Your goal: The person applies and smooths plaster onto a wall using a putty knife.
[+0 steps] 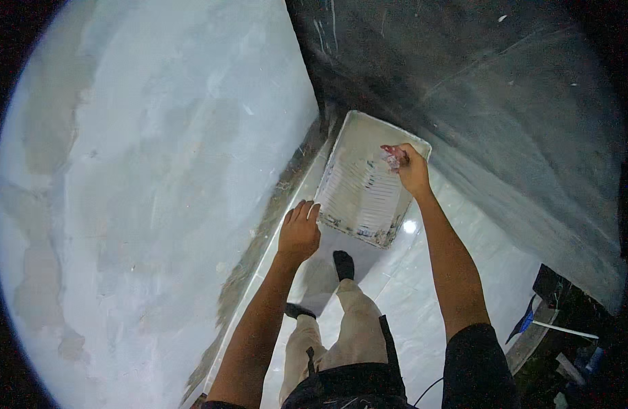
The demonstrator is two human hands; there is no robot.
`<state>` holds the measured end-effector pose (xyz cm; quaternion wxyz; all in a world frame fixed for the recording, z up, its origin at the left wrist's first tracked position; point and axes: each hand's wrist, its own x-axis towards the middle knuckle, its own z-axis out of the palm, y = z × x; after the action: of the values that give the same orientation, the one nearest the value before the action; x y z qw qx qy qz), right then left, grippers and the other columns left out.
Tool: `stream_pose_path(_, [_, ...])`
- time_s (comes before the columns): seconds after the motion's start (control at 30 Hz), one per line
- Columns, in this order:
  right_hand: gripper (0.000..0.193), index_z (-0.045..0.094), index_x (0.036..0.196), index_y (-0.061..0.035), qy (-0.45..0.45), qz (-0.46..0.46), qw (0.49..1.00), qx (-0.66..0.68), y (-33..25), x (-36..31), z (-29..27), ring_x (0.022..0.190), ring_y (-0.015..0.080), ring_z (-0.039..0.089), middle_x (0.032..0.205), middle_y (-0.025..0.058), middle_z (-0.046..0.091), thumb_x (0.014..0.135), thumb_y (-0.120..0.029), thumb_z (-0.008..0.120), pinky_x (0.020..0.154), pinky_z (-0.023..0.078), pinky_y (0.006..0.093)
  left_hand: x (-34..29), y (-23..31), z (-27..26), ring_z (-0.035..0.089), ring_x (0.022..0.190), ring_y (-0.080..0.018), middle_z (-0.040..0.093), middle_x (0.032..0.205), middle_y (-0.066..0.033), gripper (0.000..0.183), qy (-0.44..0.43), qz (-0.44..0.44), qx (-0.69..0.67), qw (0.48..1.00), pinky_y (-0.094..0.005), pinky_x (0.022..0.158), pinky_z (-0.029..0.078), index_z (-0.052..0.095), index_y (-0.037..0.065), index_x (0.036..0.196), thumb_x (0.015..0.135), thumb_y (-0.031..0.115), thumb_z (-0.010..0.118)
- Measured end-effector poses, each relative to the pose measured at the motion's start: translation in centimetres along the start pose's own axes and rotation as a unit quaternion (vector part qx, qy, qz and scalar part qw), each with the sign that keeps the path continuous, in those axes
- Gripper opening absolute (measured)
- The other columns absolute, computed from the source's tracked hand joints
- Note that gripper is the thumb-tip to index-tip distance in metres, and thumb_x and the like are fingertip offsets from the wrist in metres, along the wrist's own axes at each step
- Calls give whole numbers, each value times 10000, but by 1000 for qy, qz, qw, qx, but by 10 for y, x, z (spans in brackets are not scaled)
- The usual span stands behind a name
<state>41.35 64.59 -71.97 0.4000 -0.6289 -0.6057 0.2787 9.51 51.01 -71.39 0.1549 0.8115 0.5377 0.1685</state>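
Note:
A shallow paint tray (358,157) with a ridged slope and dried paint along its rim sits at the inner corner, its base coated in off-white. Above its far right part, my right hand (412,167) is closed on a small reddish, paint-smeared thing (396,158); its kind is not clear. My left hand (300,230) is beside the tray's near left corner, fingers partly stretched and slightly apart, with nothing visible in it. Whether those fingertips touch the tray's edge I cannot tell.
A patchy white wall (164,177) rises at the left, and a dark grey wall (505,102) at the right. My feet in dark socks (343,266) stand on glossy pale floor tiles (457,266) near the tray. Clutter with a blue-and-white tool (562,329) lies at the lower right.

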Motion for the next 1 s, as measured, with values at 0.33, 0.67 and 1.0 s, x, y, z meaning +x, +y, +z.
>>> stream_pose_path(0.33, [351, 679, 1094, -58, -74, -56, 992, -91, -13, 10, 58, 995, 323, 677, 1066, 146, 705, 802, 97, 563, 880, 531, 395, 10, 9, 32, 296, 1418, -361, 335, 1501, -209, 589, -67, -81, -35, 994, -506, 1161, 244, 359, 2, 1416, 876, 144, 547])
stream_pose_path(0.67, [380, 692, 1094, -62, -197, -165, 963, -83, -5, 27, 100, 980, 321, 665, 1093, 146, 696, 770, 101, 579, 949, 497, 412, -6, 16, 30, 265, 1433, -370, 287, 1534, -206, 617, -67, -101, -36, 992, -507, 1174, 215, 298, 1, 1457, 914, 183, 528])
stream_pose_path(1.0, [349, 680, 1111, -32, -308, -106, 941, -94, -42, 43, 97, 982, 277, 686, 1076, 146, 706, 803, 102, 584, 892, 521, 362, -23, 9, 32, 261, 1432, -390, 273, 1537, -230, 592, -75, -140, -46, 986, -529, 1169, 207, 297, 1, 1462, 933, 182, 490])
